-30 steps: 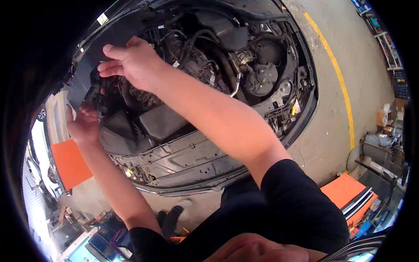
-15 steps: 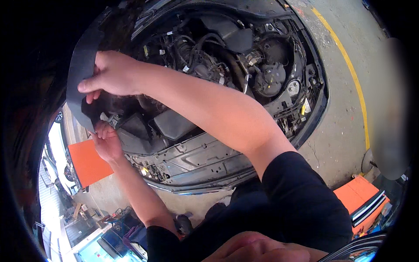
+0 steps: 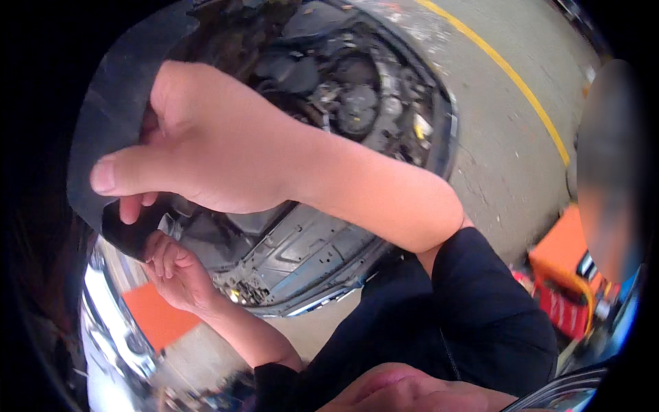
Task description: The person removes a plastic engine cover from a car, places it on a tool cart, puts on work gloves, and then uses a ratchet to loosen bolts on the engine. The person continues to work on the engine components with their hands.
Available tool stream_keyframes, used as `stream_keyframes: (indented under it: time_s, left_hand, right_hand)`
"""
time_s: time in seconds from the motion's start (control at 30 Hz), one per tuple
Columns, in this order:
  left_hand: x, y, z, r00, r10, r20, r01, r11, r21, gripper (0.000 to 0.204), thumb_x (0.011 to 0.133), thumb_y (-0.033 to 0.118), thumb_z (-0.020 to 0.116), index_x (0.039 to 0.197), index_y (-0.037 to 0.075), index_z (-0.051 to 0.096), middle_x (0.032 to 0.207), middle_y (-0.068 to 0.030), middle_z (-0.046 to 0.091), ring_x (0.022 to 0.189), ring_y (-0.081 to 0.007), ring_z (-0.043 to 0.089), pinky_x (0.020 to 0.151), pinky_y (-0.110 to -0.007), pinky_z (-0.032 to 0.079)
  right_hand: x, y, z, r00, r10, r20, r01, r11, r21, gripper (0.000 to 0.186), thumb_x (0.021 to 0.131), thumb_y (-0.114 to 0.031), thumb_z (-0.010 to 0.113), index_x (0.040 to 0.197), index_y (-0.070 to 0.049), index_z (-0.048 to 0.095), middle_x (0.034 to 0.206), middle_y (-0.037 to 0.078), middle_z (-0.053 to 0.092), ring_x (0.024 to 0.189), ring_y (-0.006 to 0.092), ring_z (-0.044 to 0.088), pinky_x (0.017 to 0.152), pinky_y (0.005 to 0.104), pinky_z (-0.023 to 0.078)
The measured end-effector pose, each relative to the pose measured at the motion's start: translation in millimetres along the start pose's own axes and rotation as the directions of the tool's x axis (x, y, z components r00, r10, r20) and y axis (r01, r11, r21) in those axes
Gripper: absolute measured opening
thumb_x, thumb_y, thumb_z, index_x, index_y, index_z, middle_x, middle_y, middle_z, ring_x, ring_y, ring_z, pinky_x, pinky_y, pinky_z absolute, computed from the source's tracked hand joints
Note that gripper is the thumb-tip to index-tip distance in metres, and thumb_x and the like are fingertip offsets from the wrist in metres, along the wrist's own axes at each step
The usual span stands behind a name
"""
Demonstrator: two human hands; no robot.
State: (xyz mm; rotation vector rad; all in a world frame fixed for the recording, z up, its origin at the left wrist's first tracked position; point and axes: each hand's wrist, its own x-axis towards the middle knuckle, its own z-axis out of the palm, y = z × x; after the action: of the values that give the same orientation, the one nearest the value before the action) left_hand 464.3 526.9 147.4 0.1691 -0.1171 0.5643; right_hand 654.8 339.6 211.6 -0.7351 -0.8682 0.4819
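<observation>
A dark, flat, curved panel [image 3: 113, 96] is raised at the left of the view, over the side of an open engine bay [image 3: 357, 89]. My right hand [image 3: 213, 147] reaches across from the right, its thumb on the panel's face and its fingers curled behind the edge. Lower down, my left hand [image 3: 177, 269] has bent fingers closed at the panel's bottom end; the fingertips are partly hidden. My right hand and forearm cover much of the engine. Below them shows the grey metal front crossmember [image 3: 295, 244] of the car.
An orange panel or cabinet [image 3: 161, 312] stands beyond my left forearm, with a pale car [image 3: 113, 309] behind it. To the right are an orange cart [image 3: 559, 240] and a red box [image 3: 563, 312]. A yellow line [image 3: 508, 69] curves across the concrete floor.
The panel and my right hand look larger and closer now. My right hand sits lower and further left. The view has shifted, so the engine bay appears further left.
</observation>
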Motion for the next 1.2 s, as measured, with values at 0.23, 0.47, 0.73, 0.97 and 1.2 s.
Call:
stream_keyframes:
  time_s: [0.23,0.47,0.73,0.97,1.2]
  left_hand:
    - [-29.9,-144.6,40.9,0.865,-0.491,0.104,0.501,0.852,-0.152,0.017,0.104,0.016,0.052,0.093,0.008,0.042,0.080,-0.0024,0.037,0.063,-0.0119,0.039,0.060,-0.027,0.037]
    - [-125.6,-335.5,33.5,0.373,-0.928,-0.015,0.914,0.371,-0.165,0.051,0.103,0.021,0.057,0.140,-0.006,0.036,0.104,-0.0109,0.050,0.077,-0.0142,0.046,0.066,-0.029,0.043]
    - [-253.1,-571.7,-16.0,-0.078,-0.997,-0.010,0.996,-0.077,-0.051,0.087,0.089,0.040,0.067,0.145,-0.014,0.029,0.103,-0.0110,0.051,0.078,-0.0161,0.043,0.066,-0.025,0.039]
    - [-306.5,-703.6,-23.4,-0.224,-0.971,0.079,0.970,-0.215,0.116,0.062,0.092,0.046,0.062,0.134,0.002,0.049,0.104,-0.0078,0.051,0.081,-0.0183,0.045,0.071,-0.029,0.039]
    - [-340.3,-851.5,12.7,-0.374,-0.919,0.124,0.907,-0.334,0.257,0.044,0.095,0.046,0.055,0.122,0.012,0.059,0.101,-0.0043,0.054,0.078,-0.0175,0.042,0.070,-0.032,0.036]
  right_hand:
    - [-128.6,-167.5,-34.4,0.964,-0.148,-0.221,0.049,0.915,-0.401,0.023,0.092,-0.013,0.067,0.079,0.005,0.072,0.081,0.012,0.076,0.076,0.0179,0.075,0.071,0.0278,0.056]
    - [-289.6,-356.9,-60.1,0.928,-0.066,-0.366,-0.295,0.467,-0.833,0.032,0.090,-0.027,0.073,0.087,0.004,0.075,0.086,0.010,0.076,0.077,0.0187,0.071,0.078,0.0329,0.052]
    - [-444.3,-438.9,-101.3,0.864,0.041,-0.502,-0.499,0.200,-0.843,0.036,0.086,-0.028,0.071,0.082,0.006,0.062,0.076,0.013,0.073,0.073,0.0255,0.071,0.068,0.0381,0.055]
    - [-562.3,-487.4,-127.3,0.701,-0.171,-0.693,-0.637,0.288,-0.715,0.033,0.084,-0.028,0.068,0.082,0.005,0.063,0.071,0.014,0.070,0.064,0.0250,0.070,0.060,0.0369,0.054]
    - [-634.3,-534.3,-158.3,0.491,-0.375,-0.787,-0.813,0.127,-0.568,0.030,0.087,-0.023,0.073,0.105,0.000,0.066,0.087,0.010,0.069,0.076,0.0197,0.066,0.068,0.0338,0.052]
